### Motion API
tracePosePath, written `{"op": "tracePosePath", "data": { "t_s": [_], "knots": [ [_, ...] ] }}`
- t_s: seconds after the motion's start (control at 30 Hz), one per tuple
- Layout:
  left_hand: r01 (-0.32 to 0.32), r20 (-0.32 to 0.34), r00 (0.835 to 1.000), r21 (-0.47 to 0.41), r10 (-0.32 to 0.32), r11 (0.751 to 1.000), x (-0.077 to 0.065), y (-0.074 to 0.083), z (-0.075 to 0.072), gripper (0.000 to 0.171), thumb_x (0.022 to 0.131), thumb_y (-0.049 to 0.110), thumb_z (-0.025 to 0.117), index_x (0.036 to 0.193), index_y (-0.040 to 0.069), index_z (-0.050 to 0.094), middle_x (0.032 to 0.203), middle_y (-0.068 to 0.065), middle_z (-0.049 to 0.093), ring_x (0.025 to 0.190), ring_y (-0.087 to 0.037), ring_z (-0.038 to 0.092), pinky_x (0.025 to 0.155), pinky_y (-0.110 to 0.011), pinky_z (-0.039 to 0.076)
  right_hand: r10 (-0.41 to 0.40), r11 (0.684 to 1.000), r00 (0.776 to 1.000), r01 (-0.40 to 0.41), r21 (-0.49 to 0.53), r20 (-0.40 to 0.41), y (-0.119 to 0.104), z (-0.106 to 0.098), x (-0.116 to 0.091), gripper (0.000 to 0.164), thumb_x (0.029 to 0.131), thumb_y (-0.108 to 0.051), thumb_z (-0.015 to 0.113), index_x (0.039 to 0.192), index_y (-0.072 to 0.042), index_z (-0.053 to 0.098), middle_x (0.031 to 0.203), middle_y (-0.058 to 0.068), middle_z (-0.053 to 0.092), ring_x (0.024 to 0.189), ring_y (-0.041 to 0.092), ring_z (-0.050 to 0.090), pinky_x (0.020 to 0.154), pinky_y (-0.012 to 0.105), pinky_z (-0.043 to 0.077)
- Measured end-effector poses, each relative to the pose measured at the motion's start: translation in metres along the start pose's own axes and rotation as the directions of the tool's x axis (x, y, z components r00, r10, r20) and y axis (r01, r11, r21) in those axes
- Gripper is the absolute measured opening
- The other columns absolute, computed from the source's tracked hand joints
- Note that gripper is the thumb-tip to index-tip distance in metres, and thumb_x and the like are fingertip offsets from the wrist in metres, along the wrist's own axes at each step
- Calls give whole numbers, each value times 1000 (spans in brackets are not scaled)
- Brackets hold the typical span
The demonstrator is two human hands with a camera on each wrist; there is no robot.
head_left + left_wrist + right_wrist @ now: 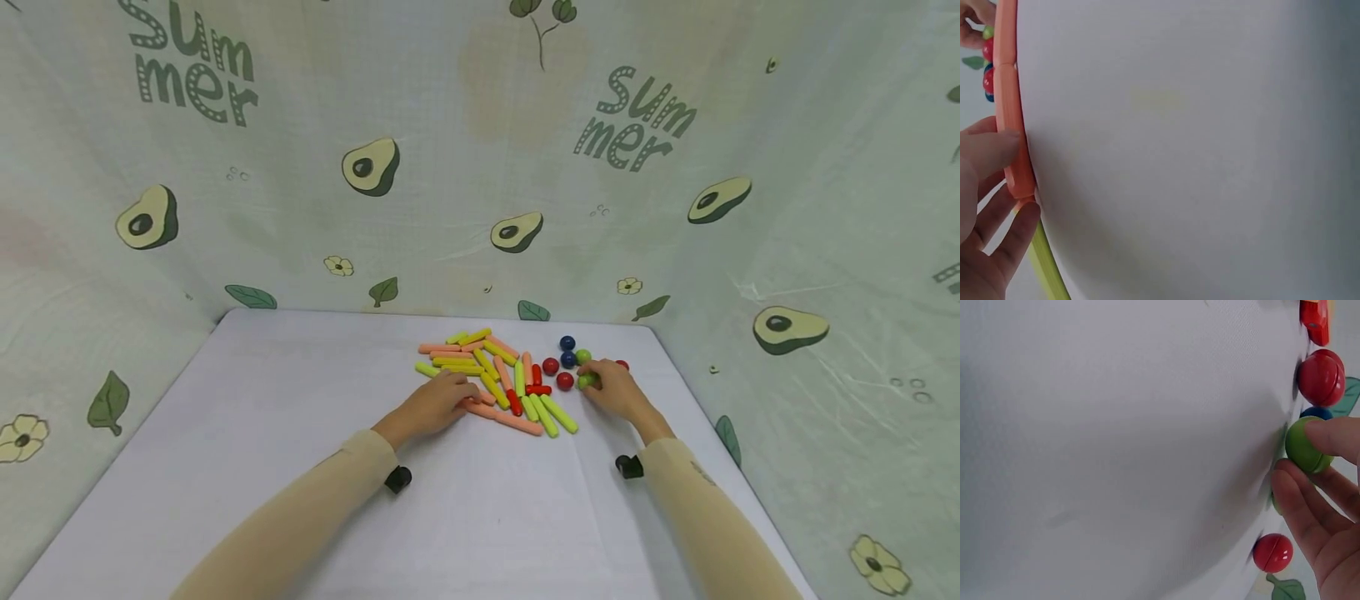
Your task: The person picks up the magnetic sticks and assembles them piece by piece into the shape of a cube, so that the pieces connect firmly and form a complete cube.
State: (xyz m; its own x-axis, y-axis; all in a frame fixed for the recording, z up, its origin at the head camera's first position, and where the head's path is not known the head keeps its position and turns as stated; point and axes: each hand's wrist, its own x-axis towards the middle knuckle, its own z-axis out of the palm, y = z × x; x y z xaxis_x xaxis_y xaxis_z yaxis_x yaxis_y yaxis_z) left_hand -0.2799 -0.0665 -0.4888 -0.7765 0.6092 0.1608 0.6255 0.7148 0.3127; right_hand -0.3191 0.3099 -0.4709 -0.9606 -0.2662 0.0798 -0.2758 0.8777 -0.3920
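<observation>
My left hand (433,406) is at the near-left side of a group of short coloured sticks. Its thumb and fingers pinch an orange-pink stick (1012,103), which lies end to end with another orange-pink stick (519,424). In the left wrist view a yellow-green stick (1049,265) shows below the fingertips. Over on the right, my right hand (615,390) holds a green ball (1300,447) between thumb and fingers, close over the table. Another green ball is mostly hidden behind those fingers in the right wrist view. A red ball (1272,552) lies beside the hand.
Yellow sticks (493,389), light green sticks (558,414) and red sticks (537,389) lie between the hands. Red balls (551,366), blue balls (567,342) and a second green ball (583,356) sit at the back right. A printed cloth (442,225) rises behind the white table (300,433).
</observation>
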Motion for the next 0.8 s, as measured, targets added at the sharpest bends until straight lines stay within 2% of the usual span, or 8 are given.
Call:
{"op": "tracePosePath", "data": {
  "t_s": [0.37, 0.57, 0.8],
  "knots": [
    [21, -5, 1000, 7, -21, 1000, 0, -7, 5, 22, 104, 19, 71, 126, 19, 76, 121, 0, 72, 118, -21, 60, 108, -39, 51, -30, 999, 997, 31, 16, -70, -14, -5, -11, 29, 98, -7, 75, 127, -2, 72, 111, 13, 70, 92, 26, 59, 87, 44, 58],
    [7, -8, 1000, 12, -7, 1000, 0, -5, 3, 23, 101, 18, 75, 124, 17, 76, 119, -2, 72, 112, -21, 61, 104, -39, 53, -64, 997, 994, 68, 47, -83, -33, -6, -16, 32, 97, -10, 77, 127, -3, 72, 115, 14, 70, 94, 26, 61, 87, 44, 60],
    [-15, -15, 1000, 24, 16, 1000, 0, -4, 2, 22, 100, 19, 76, 122, 17, 76, 112, -1, 70, 104, -19, 60, 98, -38, 54, -106, 993, 992, 109, 46, -76, -51, -2, -17, 30, 97, -12, 79, 125, -5, 74, 113, 8, 71, 93, 23, 62, 85, 38, 59]
  ]
}}
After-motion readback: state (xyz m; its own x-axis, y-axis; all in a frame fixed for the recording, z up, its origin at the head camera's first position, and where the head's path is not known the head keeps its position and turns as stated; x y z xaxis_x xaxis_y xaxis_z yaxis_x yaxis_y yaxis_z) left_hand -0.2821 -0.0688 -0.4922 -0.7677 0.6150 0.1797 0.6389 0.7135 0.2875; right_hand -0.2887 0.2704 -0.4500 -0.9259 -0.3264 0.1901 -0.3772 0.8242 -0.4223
